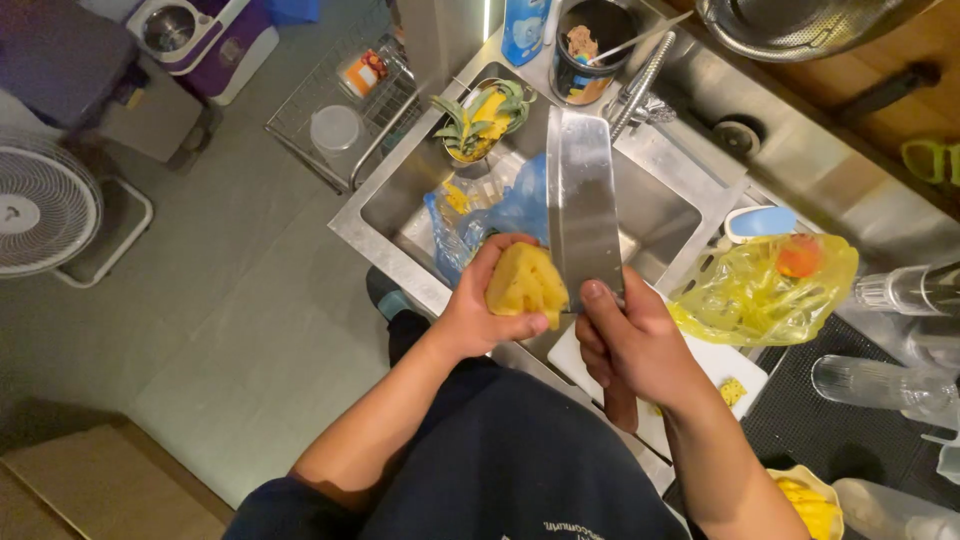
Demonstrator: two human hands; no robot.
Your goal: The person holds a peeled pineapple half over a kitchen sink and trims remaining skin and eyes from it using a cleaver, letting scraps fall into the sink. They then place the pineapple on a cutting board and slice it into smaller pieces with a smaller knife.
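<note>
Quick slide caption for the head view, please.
Over a steel sink, the left hand holds a peeled pineapple while the right hand grips a cleaver beside it.

Left hand [480, 310] grips peeled pineapple [525, 283] over sink [660, 215]; right hand [630, 345] holds cleaver [585, 205], blade pointing 12 o'clock, touching fruit.

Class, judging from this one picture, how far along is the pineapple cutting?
Done: the pineapple in the left hand looks fully peeled, and its leafy crown sits in a bowl by the sink. In hand: the right hand holds a cleaver against the fruit. Left: it is still one whole piece, uncut.
</note>
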